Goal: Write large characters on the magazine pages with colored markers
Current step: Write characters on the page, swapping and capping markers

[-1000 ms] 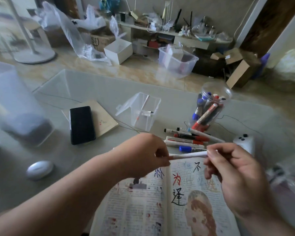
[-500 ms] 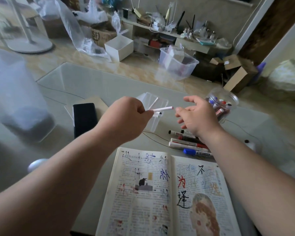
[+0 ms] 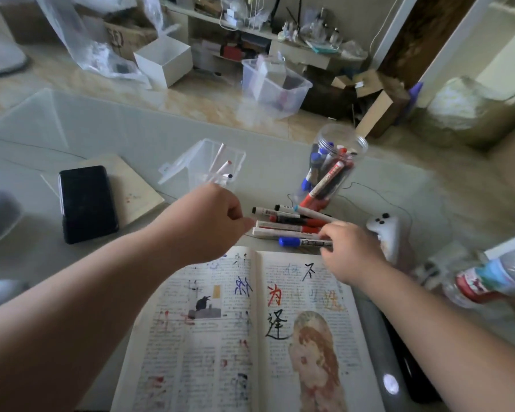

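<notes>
The open magazine [image 3: 208, 367] lay on the glass table [image 3: 125, 135] right in front of the person, with big blue, red and black characters already on both pages. Just beyond its top edge lay a row of markers [image 3: 286, 225]; the nearest one had a blue cap [image 3: 302, 242]. The right hand [image 3: 351, 252] reached down with bent fingers onto the end of that blue-capped marker, but whether it was pinching it could not be told. The left hand [image 3: 208, 221] hovered over the table with its fingers curled in, nothing showing in it. Behind it stood a clear box [image 3: 238, 157] with two white markers inside, and a tilted jar [image 3: 330, 171] held more.
</notes>
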Available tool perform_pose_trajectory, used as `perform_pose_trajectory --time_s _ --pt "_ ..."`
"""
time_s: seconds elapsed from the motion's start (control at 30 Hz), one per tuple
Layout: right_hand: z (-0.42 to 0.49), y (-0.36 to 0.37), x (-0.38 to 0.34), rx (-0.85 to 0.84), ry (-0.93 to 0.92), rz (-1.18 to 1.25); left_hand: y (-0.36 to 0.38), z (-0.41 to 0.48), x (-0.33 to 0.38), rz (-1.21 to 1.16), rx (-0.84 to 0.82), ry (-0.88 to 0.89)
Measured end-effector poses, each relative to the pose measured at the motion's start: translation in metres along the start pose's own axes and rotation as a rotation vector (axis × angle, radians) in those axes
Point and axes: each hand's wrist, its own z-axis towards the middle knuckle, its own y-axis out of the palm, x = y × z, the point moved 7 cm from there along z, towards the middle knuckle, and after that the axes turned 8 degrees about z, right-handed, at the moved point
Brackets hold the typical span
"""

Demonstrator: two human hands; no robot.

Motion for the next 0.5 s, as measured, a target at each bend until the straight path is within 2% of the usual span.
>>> perform_pose_trajectory --time_s 0.33,0.5 --pt "0.006 0.014 0.009 -0.064 -0.007 -0.058 0.016 -0.002 0.005 0.099 -0.069 -0.027" --pt "-0.001 0.003 0.004 -0.015 -0.139 0.0 0.022 -0.001 0.009 0.098 -0.092 0.011"
